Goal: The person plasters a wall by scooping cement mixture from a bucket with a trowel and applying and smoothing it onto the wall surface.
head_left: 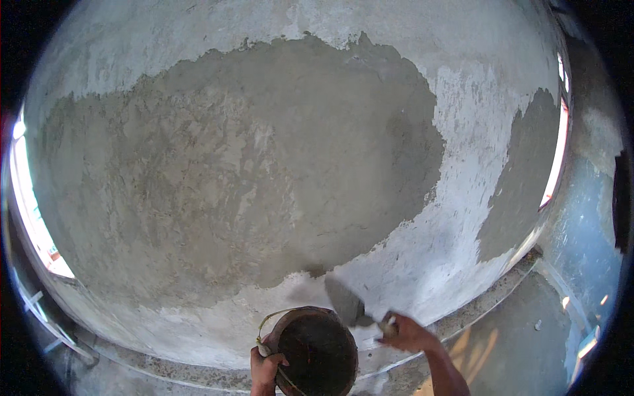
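Observation:
At the bottom centre is a round bucket with a dark interior and a wire handle. My left hand is closed on the handle's grip at the bucket's left side. To the right, my right hand grips the handle of a metal trowel, whose blade is raised above the bucket's right rim, near the wall. The wall carries a large patch of darker grey plaster with ragged edges over a paler coat, and a second darker patch at the right.
Bright window openings show at both sides of the wall. A ledge or skirting runs along its foot above a grey concrete floor. Light-coloured bars stand at the lower left. Another grey wall surface is at the far right.

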### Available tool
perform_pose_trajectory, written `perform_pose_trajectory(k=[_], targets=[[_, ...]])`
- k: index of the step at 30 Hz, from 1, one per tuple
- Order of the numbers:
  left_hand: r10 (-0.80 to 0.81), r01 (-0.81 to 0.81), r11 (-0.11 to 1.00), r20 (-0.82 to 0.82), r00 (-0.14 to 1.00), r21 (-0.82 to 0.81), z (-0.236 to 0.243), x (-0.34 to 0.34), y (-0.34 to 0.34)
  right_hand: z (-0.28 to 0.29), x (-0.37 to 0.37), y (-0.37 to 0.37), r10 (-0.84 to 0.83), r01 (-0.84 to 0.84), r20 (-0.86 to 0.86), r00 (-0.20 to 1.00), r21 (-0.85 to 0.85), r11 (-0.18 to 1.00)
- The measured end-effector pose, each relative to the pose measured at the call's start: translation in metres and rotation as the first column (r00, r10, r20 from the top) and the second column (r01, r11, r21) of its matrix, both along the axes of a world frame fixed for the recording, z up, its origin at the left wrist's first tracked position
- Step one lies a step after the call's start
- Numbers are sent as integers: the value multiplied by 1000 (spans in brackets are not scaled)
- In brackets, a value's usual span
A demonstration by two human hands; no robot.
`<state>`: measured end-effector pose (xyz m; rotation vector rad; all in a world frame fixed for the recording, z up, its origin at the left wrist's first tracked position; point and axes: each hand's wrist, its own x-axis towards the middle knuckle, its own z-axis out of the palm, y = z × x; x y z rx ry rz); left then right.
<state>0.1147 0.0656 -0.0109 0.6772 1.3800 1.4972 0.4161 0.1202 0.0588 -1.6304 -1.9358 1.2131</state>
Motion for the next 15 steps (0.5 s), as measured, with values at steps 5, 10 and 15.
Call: perform_pose_trajectory(k=[5, 10, 15], targets=[[48, -51, 998, -100, 994, -27, 11, 14, -4, -82, -7, -54, 107, -150, -161, 981, -282, 948], [60, 7, 964, -244, 968, 267, -20, 23, -4, -106, -10, -68, 46, -183, -384, 922, -327, 927], [123, -48, 958, -255, 959, 282, 5, 60, -24, -152, 17, -60, 187, -83, -291, 938, 334, 939]])
